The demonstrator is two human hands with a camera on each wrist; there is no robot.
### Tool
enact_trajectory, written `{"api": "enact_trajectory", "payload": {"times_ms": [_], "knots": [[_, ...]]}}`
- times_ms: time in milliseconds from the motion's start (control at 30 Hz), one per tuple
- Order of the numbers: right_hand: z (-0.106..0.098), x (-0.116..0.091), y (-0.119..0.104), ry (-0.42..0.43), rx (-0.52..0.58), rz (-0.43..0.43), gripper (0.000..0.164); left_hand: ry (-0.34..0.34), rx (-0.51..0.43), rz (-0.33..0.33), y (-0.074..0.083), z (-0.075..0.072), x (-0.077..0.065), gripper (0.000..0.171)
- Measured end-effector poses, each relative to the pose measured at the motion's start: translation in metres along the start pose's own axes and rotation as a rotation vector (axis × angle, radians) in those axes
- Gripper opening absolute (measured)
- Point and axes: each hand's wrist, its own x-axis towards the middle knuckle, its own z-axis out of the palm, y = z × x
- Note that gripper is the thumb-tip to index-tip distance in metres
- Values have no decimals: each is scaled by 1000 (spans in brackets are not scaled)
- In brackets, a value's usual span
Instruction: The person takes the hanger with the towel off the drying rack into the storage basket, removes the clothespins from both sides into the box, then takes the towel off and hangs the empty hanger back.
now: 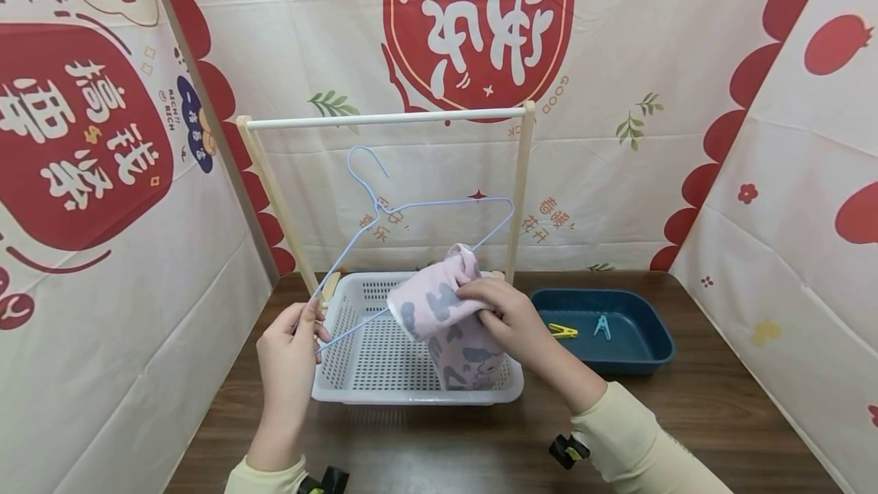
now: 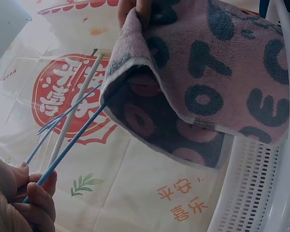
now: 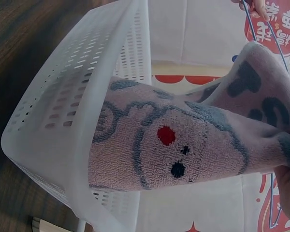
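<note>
My left hand (image 1: 291, 345) grips one end of a light-blue wire hanger (image 1: 439, 203), its hook pointing up. A pink towel with grey patterns (image 1: 439, 299) is draped over the hanger's lower bar at the right. My right hand (image 1: 511, 319) pinches the towel near the hanger's other end. In the left wrist view the hanger wire (image 2: 70, 150) runs into a fold of the towel (image 2: 203, 72). The towel's lower part (image 3: 169, 140) hangs into a white perforated basket (image 3: 43, 116) in the right wrist view.
Behind the basket stands a rack with wooden posts (image 1: 521, 189) and a white crossbar (image 1: 384, 120). A dark blue tray (image 1: 645, 360) to the right holds a yellow clothespin (image 1: 562, 331) and a teal clothespin (image 1: 602, 328). Printed cloth walls surround the wooden table (image 1: 713, 418).
</note>
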Motion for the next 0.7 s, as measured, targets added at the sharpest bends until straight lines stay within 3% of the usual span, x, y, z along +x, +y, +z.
{"api": "enact_trajectory", "payload": {"times_ms": [433,700], "knots": [[4,-4,4,-54,-37,-134,26,68,-47,47,4,-2,3,26],[4,-8,7,-84,-52,-83,23,75,-47,49,5,-3,3,26]]}}
